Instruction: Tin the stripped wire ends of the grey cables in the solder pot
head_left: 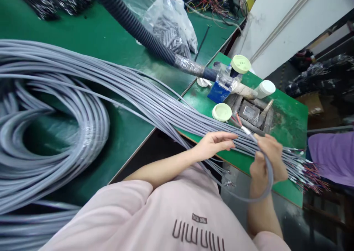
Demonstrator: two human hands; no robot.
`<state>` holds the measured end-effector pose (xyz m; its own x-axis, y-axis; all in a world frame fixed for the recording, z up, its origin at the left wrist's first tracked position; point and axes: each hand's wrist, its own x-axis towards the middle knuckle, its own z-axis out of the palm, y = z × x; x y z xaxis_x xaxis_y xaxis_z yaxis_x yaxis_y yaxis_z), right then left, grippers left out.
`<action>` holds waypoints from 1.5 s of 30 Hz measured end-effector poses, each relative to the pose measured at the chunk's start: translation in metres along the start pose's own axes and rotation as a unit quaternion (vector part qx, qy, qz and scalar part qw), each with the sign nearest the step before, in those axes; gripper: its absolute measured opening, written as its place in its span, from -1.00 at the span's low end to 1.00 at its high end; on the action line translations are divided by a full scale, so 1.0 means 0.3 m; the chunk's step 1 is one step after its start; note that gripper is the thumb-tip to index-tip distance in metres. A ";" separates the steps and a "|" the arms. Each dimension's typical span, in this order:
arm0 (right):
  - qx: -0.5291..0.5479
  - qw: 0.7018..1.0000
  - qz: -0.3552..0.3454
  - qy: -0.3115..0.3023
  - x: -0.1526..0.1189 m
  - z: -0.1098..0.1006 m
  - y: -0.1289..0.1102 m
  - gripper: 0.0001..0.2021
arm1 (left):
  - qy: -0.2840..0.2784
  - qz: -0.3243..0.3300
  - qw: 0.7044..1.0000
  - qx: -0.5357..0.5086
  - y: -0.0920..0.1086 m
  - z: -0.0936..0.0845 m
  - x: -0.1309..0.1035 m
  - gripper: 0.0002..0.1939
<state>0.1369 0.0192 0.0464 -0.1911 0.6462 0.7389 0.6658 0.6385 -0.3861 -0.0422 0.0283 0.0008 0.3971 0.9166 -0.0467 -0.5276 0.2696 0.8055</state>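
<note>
My right hand [267, 157] is wrapped round a grey cable [270, 179] near its end. The cable bends down in a loop beside my wrist. Its tip points left, with a white band [245, 130] and thin orange-red wires [238, 120] sticking out. My left hand [214, 145] is stretched out over the near edge of a thick bundle of grey cables [166, 109], thumb and fingers apart, holding nothing. The bundle runs rightward beneath my hands and finishes in many coloured wire ends [312, 175].
Behind the bundle lies a dirty metal pot [249, 111], beside a pale round tub [221, 112], a white cup [265, 88] and a lidded jar [240, 64]. A black hose [132, 26] hangs over the bench. Coiled cables [91, 133] fill the left. A person in purple [332, 155] is at right.
</note>
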 end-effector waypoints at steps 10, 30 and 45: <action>0.187 0.971 0.106 0.106 -0.273 0.085 -0.050 -0.75 | -0.011 -0.004 0.999 -0.048 -0.028 0.077 -0.011 -0.55; 0.438 0.812 0.359 0.140 -0.316 0.115 -0.069 -0.78 | 0.025 -0.014 0.998 -0.060 -0.033 0.096 -0.013 -0.51; 0.539 0.705 0.451 0.094 -0.340 0.126 -0.063 -0.82 | 0.057 -0.031 0.998 0.007 -0.058 0.086 -0.022 -0.57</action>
<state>0.1166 -0.0429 -0.0425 0.1263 0.9905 -0.0551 -0.4997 0.0155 -0.8661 -0.0161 0.0100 0.0024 0.3407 0.9259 -0.1632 -0.4930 0.3237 0.8076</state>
